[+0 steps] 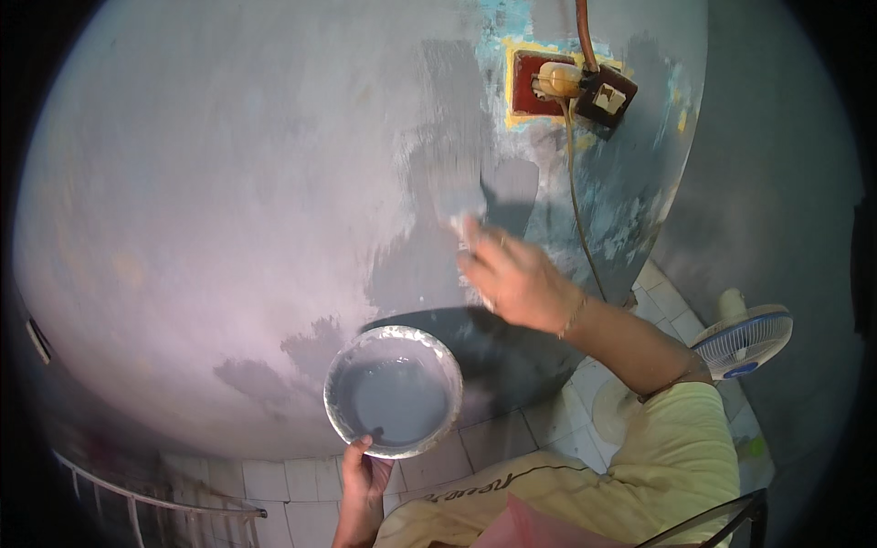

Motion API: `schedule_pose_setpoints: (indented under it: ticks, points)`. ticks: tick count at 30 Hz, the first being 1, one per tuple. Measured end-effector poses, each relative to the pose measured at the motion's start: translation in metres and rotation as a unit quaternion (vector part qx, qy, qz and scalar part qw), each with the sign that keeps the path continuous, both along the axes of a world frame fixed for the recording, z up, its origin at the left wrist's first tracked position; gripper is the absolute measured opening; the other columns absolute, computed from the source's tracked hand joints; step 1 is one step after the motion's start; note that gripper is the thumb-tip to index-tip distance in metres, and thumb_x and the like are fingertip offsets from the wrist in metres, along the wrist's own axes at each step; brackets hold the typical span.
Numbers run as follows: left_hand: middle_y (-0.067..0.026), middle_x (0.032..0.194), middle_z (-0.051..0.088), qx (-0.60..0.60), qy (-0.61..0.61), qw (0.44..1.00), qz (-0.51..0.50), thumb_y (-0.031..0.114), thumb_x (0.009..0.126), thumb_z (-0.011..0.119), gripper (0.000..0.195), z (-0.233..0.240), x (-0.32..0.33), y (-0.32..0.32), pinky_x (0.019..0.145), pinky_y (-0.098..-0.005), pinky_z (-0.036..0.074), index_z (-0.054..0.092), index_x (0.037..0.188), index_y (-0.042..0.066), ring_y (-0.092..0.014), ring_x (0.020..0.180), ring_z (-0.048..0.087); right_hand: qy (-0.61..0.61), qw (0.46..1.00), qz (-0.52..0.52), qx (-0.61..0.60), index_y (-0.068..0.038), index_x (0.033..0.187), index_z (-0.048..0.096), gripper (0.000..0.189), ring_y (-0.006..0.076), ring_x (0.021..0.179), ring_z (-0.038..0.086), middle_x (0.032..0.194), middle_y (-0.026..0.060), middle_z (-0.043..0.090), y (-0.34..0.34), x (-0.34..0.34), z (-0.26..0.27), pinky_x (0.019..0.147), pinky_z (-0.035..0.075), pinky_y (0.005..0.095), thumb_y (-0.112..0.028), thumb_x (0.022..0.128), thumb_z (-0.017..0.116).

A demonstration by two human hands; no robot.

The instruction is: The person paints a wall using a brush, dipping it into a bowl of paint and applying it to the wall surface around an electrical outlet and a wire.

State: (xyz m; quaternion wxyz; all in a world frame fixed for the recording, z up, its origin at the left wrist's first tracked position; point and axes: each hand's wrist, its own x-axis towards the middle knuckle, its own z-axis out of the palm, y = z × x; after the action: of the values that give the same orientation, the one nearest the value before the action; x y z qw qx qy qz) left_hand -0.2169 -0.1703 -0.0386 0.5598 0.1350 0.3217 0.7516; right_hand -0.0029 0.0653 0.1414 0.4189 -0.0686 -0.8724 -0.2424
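My left hand (365, 469) grips the rim of a round, paint-smeared bowl (331, 411), thumb over its near edge; grey paint (401, 401) lies inside. Up and to the right, my right hand (514, 274) holds a paintbrush (462, 205) against the wall (274, 205). Motion blurs the brush and fingertips. Around the brush the wall shows darker grey, wet-looking patches with streaky edges; bare blue and yellow old paint shows farther right.
A red-framed socket (524, 103) with a plug, a loose dark socket box (606, 103) and a hanging cable (575, 178) are at the upper right. A fan (743, 339) stands right, over floor tiles (497, 438). A metal rail (161, 500) is at lower left.
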Motion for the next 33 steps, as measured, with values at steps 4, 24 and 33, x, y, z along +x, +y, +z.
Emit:
schedule_pose_setpoints:
  ticks: [4,24,33]
  points:
    - [-0.0146,0.125,0.051,0.017,-0.012,1.0,0.005,0.018,0.077,0.063,0.061,-0.009,-0.002,0.005,0.096,-0.0478,0.045,0.039,0.129,-0.001,-0.03,0.114,0.053,-0.151,0.971,-0.018,-0.186,-0.001,0.09,0.06,0.017,0.0286,0.085,0.061,0.103,0.0181,0.056,-0.021,0.02,-0.056,0.07,0.053,0.0373,-0.003,0.073,0.06]
    - [-0.0143,0.126,0.051,0.04,-0.017,0.999,0.026,0.019,0.077,0.064,0.064,-0.038,-0.011,0.009,0.095,-0.0474,0.046,0.038,0.132,0.0,-0.03,0.114,0.053,-0.003,0.997,-0.058,0.052,0.0,0.088,0.06,0.018,0.0366,0.103,0.06,0.105,0.0222,0.057,0.015,0.008,-0.044,0.08,0.053,0.0373,-0.006,0.071,0.059]
    - [-0.0143,0.127,0.05,0.057,-0.023,0.998,0.007,0.017,0.079,0.062,0.062,-0.042,-0.013,0.011,0.1,-0.0458,0.043,0.037,0.133,-0.001,-0.029,0.118,0.051,-0.163,0.952,-0.068,-0.249,-0.001,0.085,0.061,0.011,0.0345,0.094,0.061,0.098,0.0187,0.058,0.001,0.021,-0.147,0.08,0.05,0.0397,-0.004,0.076,0.056]
